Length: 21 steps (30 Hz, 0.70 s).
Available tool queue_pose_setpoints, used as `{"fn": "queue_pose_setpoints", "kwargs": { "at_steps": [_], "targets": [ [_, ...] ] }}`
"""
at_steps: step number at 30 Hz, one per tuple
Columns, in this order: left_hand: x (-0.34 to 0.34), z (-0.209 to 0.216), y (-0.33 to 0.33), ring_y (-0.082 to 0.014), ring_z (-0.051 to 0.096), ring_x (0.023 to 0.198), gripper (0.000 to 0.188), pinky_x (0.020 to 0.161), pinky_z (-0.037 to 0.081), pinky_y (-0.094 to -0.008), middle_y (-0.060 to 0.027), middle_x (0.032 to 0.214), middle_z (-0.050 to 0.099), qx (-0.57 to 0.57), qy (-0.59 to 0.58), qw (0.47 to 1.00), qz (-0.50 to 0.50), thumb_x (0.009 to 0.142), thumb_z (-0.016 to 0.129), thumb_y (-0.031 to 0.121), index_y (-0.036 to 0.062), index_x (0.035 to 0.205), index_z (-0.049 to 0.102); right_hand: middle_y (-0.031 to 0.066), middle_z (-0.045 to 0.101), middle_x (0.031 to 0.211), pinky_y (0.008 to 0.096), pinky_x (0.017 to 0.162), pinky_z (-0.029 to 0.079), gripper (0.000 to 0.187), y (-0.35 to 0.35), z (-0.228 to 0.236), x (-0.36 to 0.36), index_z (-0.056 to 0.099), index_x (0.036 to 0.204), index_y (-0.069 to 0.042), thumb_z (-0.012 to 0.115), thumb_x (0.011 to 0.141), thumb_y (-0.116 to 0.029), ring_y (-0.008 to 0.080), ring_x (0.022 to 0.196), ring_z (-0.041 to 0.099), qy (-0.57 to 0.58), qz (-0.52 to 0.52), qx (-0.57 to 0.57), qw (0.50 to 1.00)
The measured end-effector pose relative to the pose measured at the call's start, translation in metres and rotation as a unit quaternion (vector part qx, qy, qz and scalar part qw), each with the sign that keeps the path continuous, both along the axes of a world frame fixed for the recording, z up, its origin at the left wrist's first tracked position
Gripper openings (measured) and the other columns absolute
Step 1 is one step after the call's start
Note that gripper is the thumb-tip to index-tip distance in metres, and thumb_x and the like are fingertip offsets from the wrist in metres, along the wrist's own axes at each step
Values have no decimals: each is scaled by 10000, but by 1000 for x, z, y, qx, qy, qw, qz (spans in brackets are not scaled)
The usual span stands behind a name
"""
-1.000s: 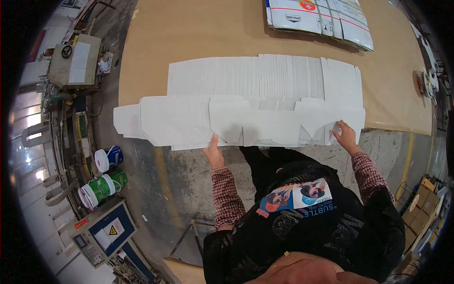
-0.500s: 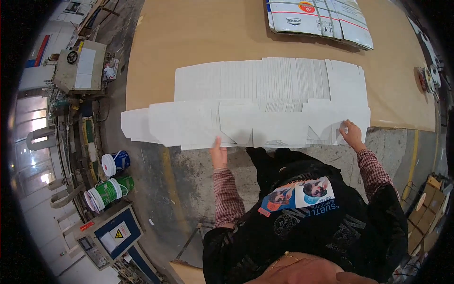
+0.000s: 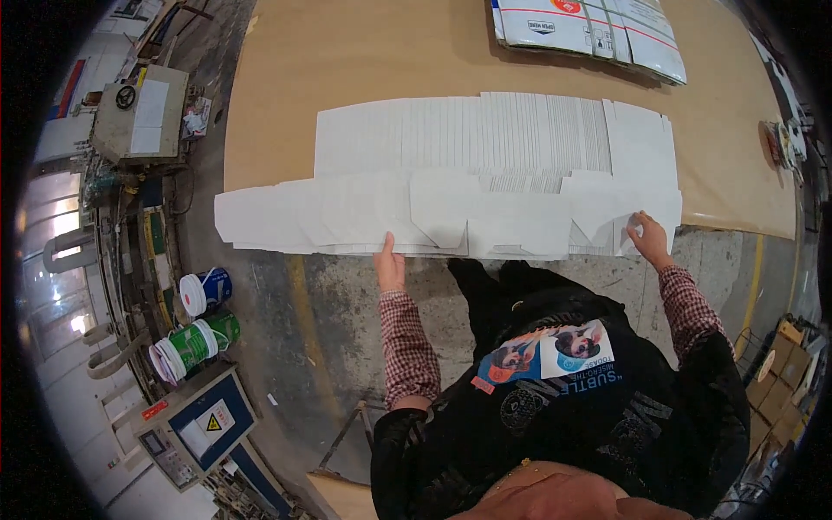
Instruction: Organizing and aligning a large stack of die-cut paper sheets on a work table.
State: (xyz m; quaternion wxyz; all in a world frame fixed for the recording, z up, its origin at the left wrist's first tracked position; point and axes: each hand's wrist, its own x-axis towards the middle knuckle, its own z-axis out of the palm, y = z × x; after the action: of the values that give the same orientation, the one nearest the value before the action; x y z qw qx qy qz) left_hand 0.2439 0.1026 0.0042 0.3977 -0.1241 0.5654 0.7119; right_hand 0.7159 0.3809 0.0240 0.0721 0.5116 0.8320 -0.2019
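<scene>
A long, flat white cardboard sheet with cut flaps lies across the near edge of the table, overhanging it. My left hand grips its front edge, thumb on top and the other fingers hidden underneath. Toward the sheet's right end, my right hand is closed, thumb and fingertips pinching a flap there. Behind it, a fanned row of white cardboard pieces overlaps in narrow strips, with a wider white panel at its right end.
The table has a brown covering. A strapped bundle of printed white cartons lies at the far right, with a roll of tape near the right edge. Buckets and machinery stand on the floor to the left.
The sheet's front edge sits slightly farther up and its flaps lie straighter. My left hand has shifted slightly left and away from me; my right hand stays near the same flap.
</scene>
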Motion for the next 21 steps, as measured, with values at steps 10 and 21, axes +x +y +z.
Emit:
{"fn": "queue_pose_setpoints", "kwargs": {
  "at_steps": [10, 21],
  "targets": [
    [20, 1, 8, -150, 534, 856, 356, 712, 443, -274, -98, 1030, 528, -28, 191, 981, 25, 830, 568, 122, -36, 1118, 429, 211, 522, 1118, 361, 864, 411, 411, 6, -8, 13, 545, 1056, 3, 589, 747, -263, 302, 1052, 499, -18, 8, 0, 1000],
    [34, 12, 20, -168, 531, 893, 355, 742, 451, -308, -94, 1050, 533, -117, 309, 944, 13, 809, 598, 153, -41, 1086, 487, 216, 525, 1109, 368, 855, 417, 406, 5, -9, 19, 542, 1045, 17, 587, 745, -254, 314, 1031, 509, -11, -15, 17, 1000]
  ]
}}
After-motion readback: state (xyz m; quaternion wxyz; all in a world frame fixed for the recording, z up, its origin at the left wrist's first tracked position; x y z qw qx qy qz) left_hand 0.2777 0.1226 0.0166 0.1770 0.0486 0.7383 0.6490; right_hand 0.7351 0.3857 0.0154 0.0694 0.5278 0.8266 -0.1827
